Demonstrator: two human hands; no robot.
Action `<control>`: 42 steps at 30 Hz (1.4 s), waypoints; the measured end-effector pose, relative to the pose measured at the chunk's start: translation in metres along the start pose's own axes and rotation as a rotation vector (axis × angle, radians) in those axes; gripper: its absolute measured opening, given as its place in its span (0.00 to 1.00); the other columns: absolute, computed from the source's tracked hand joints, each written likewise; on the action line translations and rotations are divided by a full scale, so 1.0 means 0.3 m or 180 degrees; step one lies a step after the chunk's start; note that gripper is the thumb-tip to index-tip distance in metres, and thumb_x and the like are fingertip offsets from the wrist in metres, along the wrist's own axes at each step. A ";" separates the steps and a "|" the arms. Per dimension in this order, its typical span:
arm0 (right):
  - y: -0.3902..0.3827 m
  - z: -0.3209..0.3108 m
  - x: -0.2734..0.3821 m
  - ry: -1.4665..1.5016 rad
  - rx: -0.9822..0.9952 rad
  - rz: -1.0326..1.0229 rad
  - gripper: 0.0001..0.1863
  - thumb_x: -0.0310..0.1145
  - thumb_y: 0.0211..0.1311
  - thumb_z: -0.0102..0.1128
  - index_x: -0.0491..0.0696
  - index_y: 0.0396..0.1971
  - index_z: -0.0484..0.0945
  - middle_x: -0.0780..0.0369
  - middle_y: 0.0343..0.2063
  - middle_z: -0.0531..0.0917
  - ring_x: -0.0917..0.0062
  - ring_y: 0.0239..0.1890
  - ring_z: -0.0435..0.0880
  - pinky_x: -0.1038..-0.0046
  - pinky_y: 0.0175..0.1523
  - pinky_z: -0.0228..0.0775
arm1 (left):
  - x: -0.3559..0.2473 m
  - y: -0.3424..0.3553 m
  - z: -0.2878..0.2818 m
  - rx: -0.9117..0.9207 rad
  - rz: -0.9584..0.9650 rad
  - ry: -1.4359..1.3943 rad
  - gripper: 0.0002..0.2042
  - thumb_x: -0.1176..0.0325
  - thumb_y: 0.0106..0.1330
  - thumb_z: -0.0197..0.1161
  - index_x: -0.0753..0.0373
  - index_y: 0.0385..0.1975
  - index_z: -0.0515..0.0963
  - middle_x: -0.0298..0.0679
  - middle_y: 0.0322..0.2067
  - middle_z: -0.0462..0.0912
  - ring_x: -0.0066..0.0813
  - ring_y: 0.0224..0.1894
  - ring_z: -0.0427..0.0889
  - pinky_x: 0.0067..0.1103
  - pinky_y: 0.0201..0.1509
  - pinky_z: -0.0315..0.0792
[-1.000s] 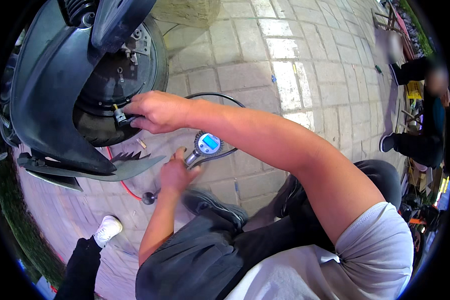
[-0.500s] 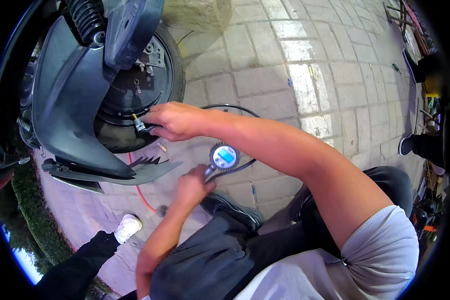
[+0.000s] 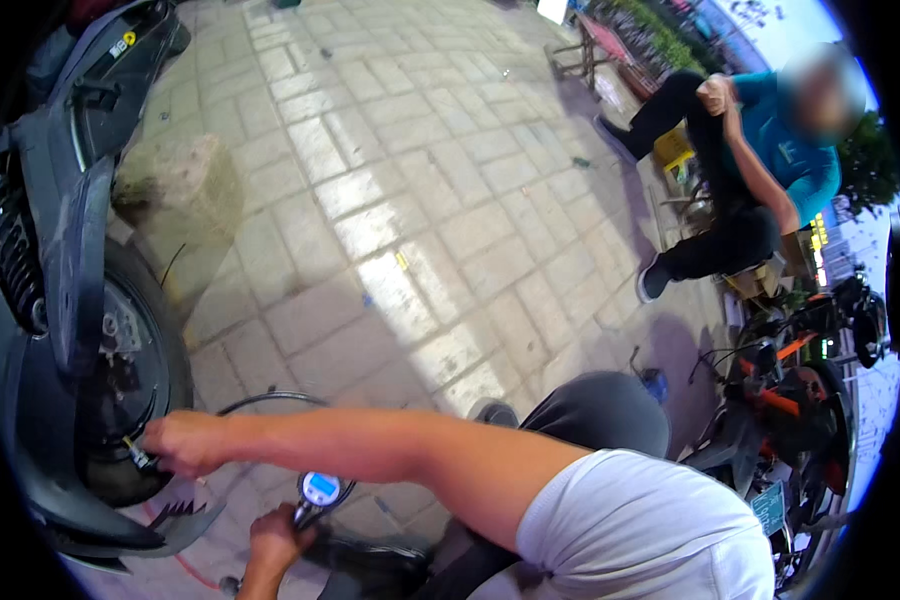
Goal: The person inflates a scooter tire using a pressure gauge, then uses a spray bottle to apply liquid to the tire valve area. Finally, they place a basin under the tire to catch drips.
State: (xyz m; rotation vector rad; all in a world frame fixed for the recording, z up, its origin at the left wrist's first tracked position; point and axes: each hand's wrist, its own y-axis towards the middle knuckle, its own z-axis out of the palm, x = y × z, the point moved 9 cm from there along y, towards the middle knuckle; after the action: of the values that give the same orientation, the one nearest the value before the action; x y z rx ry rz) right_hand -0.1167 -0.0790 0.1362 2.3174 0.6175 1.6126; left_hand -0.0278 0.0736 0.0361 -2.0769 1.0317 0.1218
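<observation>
The scooter wheel [image 3: 170, 330] stands at the left, its black tyre partly behind a dark plastic fender [image 3: 15, 420]. My right hand [image 3: 185, 443] reaches across to the rim, fingers closed around a metal air chuck [image 3: 140, 457] at the brass-coloured valve stem [image 3: 128, 441]. Nearer to me, my left hand [image 3: 278, 538] is wrapped round the handle of a tyre inflator gauge [image 3: 320, 488] with a round face and a lit blue display. A black hose [image 3: 270, 396] loops behind the gauge, partly hidden by my right forearm.
A red air hose [image 3: 192, 570] lies on the paving below the fender. Behind the wheel sits a stone block [image 3: 185, 185]. At the upper right a person [image 3: 770, 150] in a teal top sits, hands together. Parked motorbikes [image 3: 795, 400] line the right side.
The view has swung to the right, so the wheel and both hands appear farther left and lower. The seated person and motorbikes now show more fully. Both hands keep their holds.
</observation>
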 end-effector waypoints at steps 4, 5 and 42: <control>-0.018 -0.029 0.015 0.0005 -0.0043 0.0017 0.14 0.32 0.46 0.62 0.41 0.32 0.73 0.50 0.32 0.75 0.52 0.36 0.77 0.56 0.40 0.70 | 0.057 0.049 0.126 0.0288 0.0300 0.0120 0.26 0.44 0.45 0.69 0.62 0.33 0.77 0.48 0.29 0.83 0.49 0.34 0.82 0.39 0.40 0.74; -0.016 -0.018 0.022 0.0022 -0.0020 0.0027 0.14 0.32 0.46 0.62 0.41 0.32 0.73 0.50 0.32 0.75 0.52 0.36 0.77 0.56 0.40 0.70 | -0.072 0.023 0.003 0.0755 0.0000 -0.0074 0.20 0.58 0.53 0.68 0.64 0.41 0.76 0.54 0.37 0.82 0.54 0.42 0.80 0.41 0.46 0.73; -0.008 -0.018 0.030 0.0083 0.0077 0.0271 0.13 0.32 0.48 0.58 0.41 0.33 0.76 0.49 0.35 0.77 0.51 0.40 0.77 0.57 0.46 0.71 | -0.049 -0.004 0.023 0.0517 0.0103 0.0003 0.18 0.58 0.49 0.70 0.63 0.33 0.76 0.51 0.30 0.82 0.53 0.36 0.80 0.41 0.39 0.74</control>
State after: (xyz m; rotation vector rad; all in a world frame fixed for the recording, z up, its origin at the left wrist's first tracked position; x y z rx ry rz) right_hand -0.1194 -0.0727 0.1445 2.3737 0.5538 1.6842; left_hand -0.0349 0.0879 0.0382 -1.9146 1.0412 0.0517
